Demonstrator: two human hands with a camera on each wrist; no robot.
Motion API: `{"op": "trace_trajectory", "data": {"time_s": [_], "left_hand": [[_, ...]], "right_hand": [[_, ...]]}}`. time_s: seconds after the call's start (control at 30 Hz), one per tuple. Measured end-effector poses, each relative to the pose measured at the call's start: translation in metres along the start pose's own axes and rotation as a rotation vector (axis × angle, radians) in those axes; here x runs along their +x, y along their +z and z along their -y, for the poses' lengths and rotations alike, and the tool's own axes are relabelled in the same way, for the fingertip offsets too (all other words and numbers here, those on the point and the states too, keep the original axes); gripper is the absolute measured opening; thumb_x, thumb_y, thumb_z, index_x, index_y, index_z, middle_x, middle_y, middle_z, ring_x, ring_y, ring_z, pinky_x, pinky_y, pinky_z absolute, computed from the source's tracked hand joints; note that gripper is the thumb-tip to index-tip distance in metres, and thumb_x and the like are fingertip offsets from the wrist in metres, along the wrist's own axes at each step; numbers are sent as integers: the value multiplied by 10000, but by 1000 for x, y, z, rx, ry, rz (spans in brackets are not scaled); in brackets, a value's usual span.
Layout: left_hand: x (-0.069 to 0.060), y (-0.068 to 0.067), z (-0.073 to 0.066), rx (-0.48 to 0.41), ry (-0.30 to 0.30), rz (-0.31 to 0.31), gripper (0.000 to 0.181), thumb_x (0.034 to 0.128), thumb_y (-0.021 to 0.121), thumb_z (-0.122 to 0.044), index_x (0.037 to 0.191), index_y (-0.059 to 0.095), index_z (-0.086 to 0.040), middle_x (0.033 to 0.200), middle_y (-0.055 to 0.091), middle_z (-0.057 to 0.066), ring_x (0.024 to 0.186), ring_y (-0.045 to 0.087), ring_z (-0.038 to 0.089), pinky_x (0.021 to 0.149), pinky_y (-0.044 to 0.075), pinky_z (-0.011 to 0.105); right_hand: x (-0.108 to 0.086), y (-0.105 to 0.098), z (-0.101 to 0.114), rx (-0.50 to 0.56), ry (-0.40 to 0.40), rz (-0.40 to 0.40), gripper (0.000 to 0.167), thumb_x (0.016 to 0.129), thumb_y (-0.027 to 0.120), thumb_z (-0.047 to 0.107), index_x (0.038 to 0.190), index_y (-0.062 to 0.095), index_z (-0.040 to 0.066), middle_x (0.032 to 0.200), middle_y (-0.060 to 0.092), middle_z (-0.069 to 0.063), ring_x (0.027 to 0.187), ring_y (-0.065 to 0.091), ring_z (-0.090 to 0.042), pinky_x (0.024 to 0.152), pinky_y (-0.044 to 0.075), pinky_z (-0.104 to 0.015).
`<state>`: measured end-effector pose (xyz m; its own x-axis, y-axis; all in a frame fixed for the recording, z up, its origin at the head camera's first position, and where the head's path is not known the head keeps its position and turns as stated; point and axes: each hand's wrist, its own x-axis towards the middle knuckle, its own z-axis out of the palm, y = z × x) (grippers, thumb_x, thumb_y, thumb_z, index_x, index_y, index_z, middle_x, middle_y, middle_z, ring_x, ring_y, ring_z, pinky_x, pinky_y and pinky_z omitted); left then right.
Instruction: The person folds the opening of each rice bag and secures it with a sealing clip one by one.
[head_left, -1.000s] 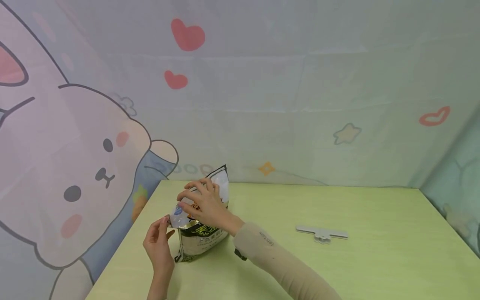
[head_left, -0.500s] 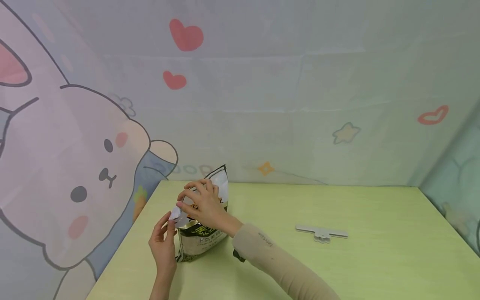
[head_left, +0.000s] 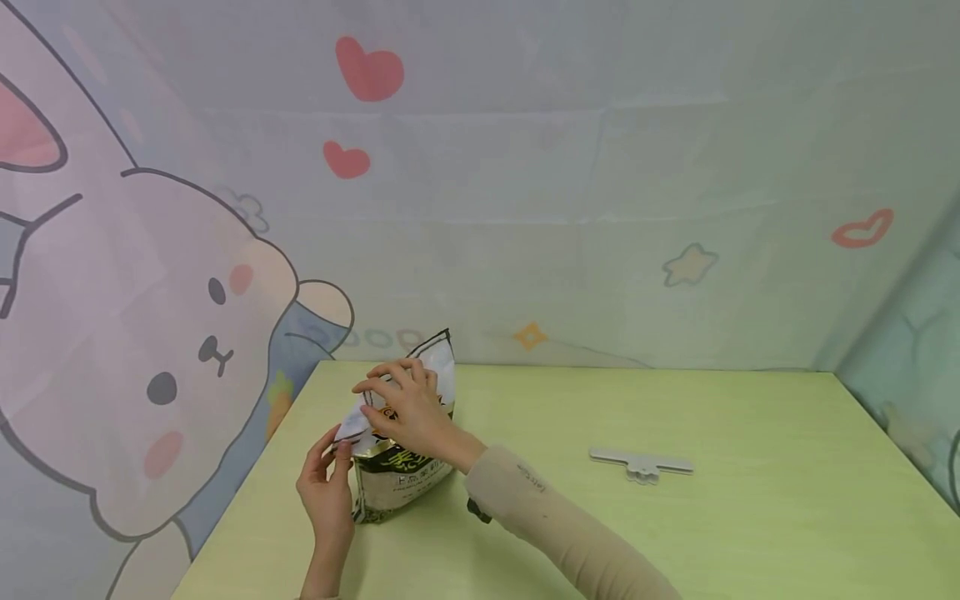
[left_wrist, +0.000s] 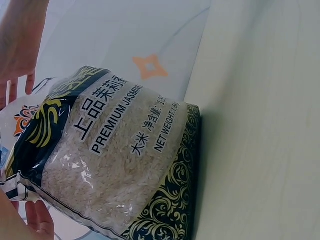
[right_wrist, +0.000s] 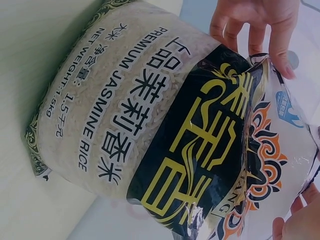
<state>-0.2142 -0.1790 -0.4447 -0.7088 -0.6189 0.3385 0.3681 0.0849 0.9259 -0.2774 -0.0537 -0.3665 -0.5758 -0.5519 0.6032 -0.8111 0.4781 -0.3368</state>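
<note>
A clear plastic bag of rice [head_left: 405, 490], printed with "Premium Jasmine Rice", stands on the left part of the table, its top loose and creased. My left hand [head_left: 327, 487] pinches the left corner of that top, thumb on the near side. Reaching across from the right, my right hand [head_left: 414, 414] holds the bag's upper edge with bent, spread fingers. In the left wrist view, rice grains show through the window, and the right hand [left_wrist: 20, 47] is beyond the bag. The right wrist view has the left hand [right_wrist: 260, 20] at one corner of the top.
A pale long-bar sealing clip [head_left: 642, 465] lies on the light green table [head_left: 750, 517], to the right of the bag. Behind the table hangs a printed cloth backdrop [head_left: 570, 208] with a rabbit and hearts. Something small and dark [head_left: 478, 511] sits under the right sleeve.
My left hand has shifted slightly right, and the bag's left top corner has turned inward, hiding the blue mark in the head view. The right hand stays nearly still. The clip has not moved.
</note>
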Motion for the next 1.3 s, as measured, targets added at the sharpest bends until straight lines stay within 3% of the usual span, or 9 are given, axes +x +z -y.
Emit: {"op": "trace_trajectory", "data": {"time_s": [0.6,1.07,1.3], "left_hand": [[1,1,4,-37,20,-15,281,846,595,-112,1071,593,56,909,599,-126,770,546,2,604,459,110],[5,-2,6,-101,-33,-25,173,817,629,-88,957,640,12,805,635,-137,728,577,-10,580,472,123],[7,-2,8,-104,-30,-28,138,810,638,-89,912,635,5,776,628,-129,710,570,-6,566,470,141]], "right_hand": [[-1,4,-4,-99,-20,-10,220,885,553,272,1104,573,263,1182,502,37,1153,346,-182,860,283,-371],[2,4,-7,-165,-57,-69,127,911,498,267,981,603,284,1108,557,85,1097,395,-170,869,286,-407],[2,5,-6,-224,-52,-99,116,910,496,284,960,600,297,1088,584,117,1099,416,-165,866,294,-394]]}}
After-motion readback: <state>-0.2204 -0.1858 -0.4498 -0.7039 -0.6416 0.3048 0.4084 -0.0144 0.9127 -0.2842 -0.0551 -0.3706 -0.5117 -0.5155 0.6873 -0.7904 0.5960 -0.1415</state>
